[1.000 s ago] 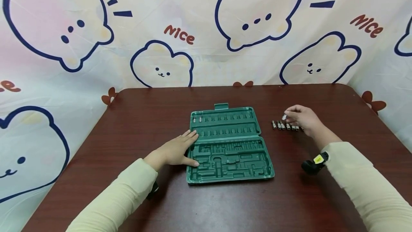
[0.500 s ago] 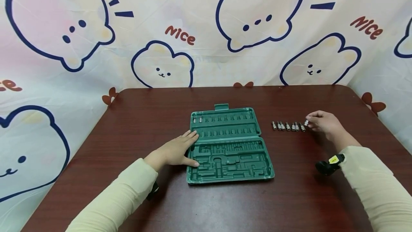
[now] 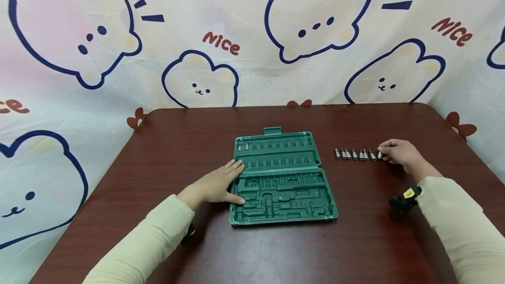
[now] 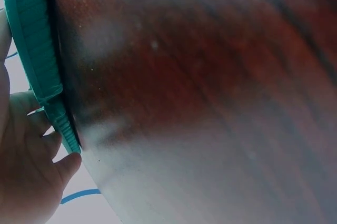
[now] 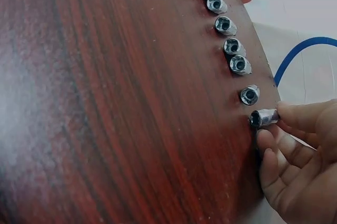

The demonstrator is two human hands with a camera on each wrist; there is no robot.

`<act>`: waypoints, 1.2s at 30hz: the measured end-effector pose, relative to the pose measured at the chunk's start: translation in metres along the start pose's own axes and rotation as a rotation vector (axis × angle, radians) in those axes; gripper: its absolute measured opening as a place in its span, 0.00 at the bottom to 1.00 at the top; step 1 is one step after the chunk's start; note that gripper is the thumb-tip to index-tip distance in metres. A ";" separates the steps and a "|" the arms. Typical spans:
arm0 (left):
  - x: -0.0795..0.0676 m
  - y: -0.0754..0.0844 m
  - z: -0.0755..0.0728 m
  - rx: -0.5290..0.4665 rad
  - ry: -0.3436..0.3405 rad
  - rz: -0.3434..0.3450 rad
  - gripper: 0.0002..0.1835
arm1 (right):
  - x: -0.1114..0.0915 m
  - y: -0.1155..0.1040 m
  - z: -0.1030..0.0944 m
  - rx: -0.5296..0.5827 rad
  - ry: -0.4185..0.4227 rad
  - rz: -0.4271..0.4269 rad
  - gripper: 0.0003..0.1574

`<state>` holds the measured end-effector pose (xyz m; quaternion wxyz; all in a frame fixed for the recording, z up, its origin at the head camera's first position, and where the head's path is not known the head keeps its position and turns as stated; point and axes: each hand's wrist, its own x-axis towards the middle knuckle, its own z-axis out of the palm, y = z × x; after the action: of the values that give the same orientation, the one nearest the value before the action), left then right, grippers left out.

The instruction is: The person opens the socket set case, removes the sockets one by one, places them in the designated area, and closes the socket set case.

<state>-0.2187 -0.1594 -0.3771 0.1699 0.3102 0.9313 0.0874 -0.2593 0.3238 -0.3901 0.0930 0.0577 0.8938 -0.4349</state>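
At the right end of a row of several small metal sockets, my right hand pinches another socket between thumb and fingers. That socket lies low at the table, its hollow end facing the wrist camera. My left hand rests with fingers spread on the left edge of an opened green plastic tool case. In the left wrist view, fingers reach along the case's side wall. Two small metal pieces sit in slots at the far left of the case's back half.
The dark red-brown wooden table carries the case near its middle and the socket row to the right of it. A cartoon-printed cloth hangs behind the table. A black wrist camera is strapped below the right sleeve.
My right hand has moved right with a socket, from above the row to its right end, and lowered it to the table. My left hand and the case have stayed put.
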 end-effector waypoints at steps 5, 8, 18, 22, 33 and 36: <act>0.000 0.000 0.001 -0.003 0.004 -0.001 0.51 | 0.002 0.000 0.001 -0.016 0.008 0.012 0.25; 0.000 0.000 0.001 -0.002 0.008 0.001 0.51 | 0.003 -0.001 0.001 -0.041 0.022 0.004 0.23; 0.000 -0.001 0.001 0.001 0.008 0.006 0.51 | 0.004 -0.005 0.005 -0.063 0.064 -0.002 0.19; 0.001 -0.002 0.001 0.003 0.011 0.011 0.51 | 0.005 -0.005 0.005 -0.054 0.063 0.003 0.19; 0.001 -0.002 0.003 0.003 0.017 0.009 0.51 | -0.001 -0.014 0.004 -0.027 0.073 -0.018 0.22; 0.002 -0.003 0.003 0.012 0.018 0.022 0.51 | -0.002 -0.020 0.007 -0.033 0.100 -0.027 0.22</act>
<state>-0.2204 -0.1605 -0.3812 0.1585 0.3208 0.9298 0.0865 -0.2602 0.3060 -0.3783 0.0432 0.0655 0.9052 -0.4177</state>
